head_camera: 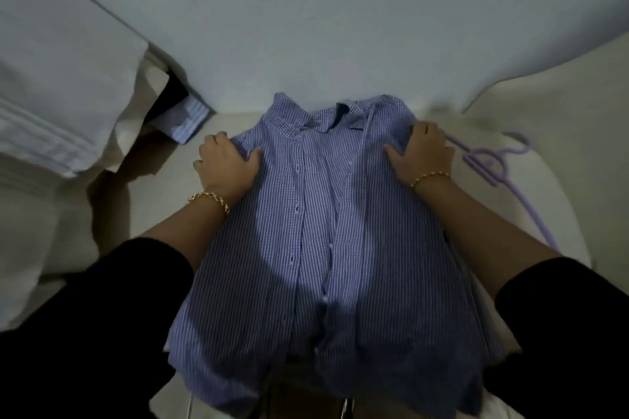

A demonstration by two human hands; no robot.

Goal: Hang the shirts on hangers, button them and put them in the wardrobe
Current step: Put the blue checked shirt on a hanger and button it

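A blue-and-white checked shirt (326, 248) lies front-up on a cream seat, collar away from me, its button placket running down the middle. My left hand (224, 163) grips the shirt's left shoulder, fingers curled under the cloth and thumb on top. My right hand (422, 153) grips the right shoulder the same way. Both wrists wear gold bracelets. A lilac plastic hanger (490, 163) lies on the seat just right of my right hand, partly hidden behind my forearm.
The cream cushioned seat (163, 194) has a rounded armrest (561, 105) at the right. A pale wall (306, 27) rises behind. At left lies folded white and light-blue cloth (61, 85), with a striped blue piece (185, 122) tucked beside it.
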